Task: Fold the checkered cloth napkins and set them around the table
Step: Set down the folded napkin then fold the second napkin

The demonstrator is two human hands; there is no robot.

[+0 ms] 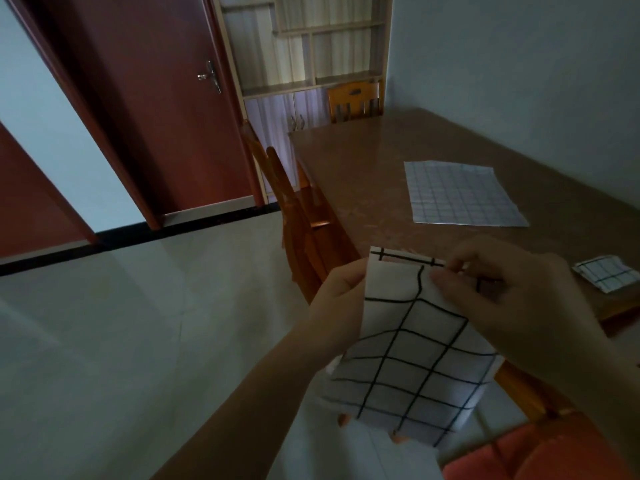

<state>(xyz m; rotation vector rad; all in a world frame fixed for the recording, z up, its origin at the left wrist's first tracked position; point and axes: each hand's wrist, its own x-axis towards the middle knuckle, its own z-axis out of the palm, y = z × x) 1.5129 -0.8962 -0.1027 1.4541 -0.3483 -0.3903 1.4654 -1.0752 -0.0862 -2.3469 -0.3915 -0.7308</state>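
Observation:
A white napkin with a black grid [412, 362] hangs in the air in front of me, off the near left corner of the brown table [363, 168]. My left hand [341, 299] grips its upper left edge. My right hand [502, 292] pinches its top right edge, where a narrow strip is turned over. A second checkered napkin [462, 194] lies spread flat on the table. A small folded checkered napkin [607, 275] rests near the table's right front edge.
A wooden chair [294, 206] is pushed in at the table's left side and another chair [355, 100] stands at the far end. An orange seat cushion [540, 455] is at the lower right. A red-brown door [149, 98] and a shelf unit [311, 46] stand behind. Pale floor lies to the left.

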